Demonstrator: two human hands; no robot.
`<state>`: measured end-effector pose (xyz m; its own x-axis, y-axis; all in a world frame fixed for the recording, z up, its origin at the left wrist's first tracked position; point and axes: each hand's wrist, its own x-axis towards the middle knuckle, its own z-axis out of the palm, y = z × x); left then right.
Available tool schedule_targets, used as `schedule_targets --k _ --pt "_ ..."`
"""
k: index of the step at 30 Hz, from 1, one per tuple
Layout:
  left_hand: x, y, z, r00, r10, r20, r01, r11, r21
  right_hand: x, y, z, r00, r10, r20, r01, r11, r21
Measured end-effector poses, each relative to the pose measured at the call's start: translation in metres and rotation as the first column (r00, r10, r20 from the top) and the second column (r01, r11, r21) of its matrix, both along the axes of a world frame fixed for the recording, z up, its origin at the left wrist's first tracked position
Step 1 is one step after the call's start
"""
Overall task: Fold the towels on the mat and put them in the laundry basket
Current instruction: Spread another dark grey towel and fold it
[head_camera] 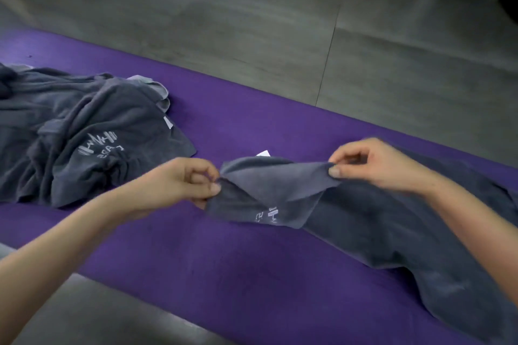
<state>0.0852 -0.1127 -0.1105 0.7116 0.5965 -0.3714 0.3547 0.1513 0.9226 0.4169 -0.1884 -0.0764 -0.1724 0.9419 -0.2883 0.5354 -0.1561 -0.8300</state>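
I note my left hand (182, 182) and right hand (375, 165) each pinching a corner of the towel (378, 232), its bulk on the mat (252, 274) right of the pile (84, 134); risk: fingertip pinches may slip, skewing the fold.

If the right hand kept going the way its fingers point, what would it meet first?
Probably the left hand: the right hand points leftward along the towel edge both hands pinch. The heap of towels lies farther left.
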Motion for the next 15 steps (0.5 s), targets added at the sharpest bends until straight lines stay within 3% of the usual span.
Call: schedule_targets --k 3,7,9,10,12,15 --pt "0.006 0.024 0.037 0.988 0.132 0.083 -0.140 0.986 0.095 0.003 0.033 0.031 0.955 -0.179 -0.237 0.212 0.970 0.119" --pt "0.038 0.088 0.046 0.906 0.412 0.095 -0.420 0.852 0.313 -0.006 0.128 0.018 0.908 -0.404 -0.111 0.413 0.818 0.400" --pt "0.052 0.124 0.026 0.799 0.589 0.118 -0.586 0.722 0.368 -0.005 0.169 -0.004 0.861 -0.506 0.052 0.434 0.783 0.446" --pt "0.056 0.136 0.010 0.778 0.623 0.076 -0.592 0.688 0.419 -0.005 0.180 -0.016 0.820 -0.532 0.209 0.411 0.803 0.431" --pt "0.054 0.146 -0.028 0.776 0.620 -0.118 -0.488 0.708 0.510 -0.006 0.177 -0.040 0.720 -0.512 0.468 0.347 0.850 0.396" --pt "0.038 0.121 -0.080 0.685 0.639 -0.351 -0.377 0.722 0.580 -0.014 0.130 -0.069 0.665 -0.394 0.634 0.164 0.905 0.392"
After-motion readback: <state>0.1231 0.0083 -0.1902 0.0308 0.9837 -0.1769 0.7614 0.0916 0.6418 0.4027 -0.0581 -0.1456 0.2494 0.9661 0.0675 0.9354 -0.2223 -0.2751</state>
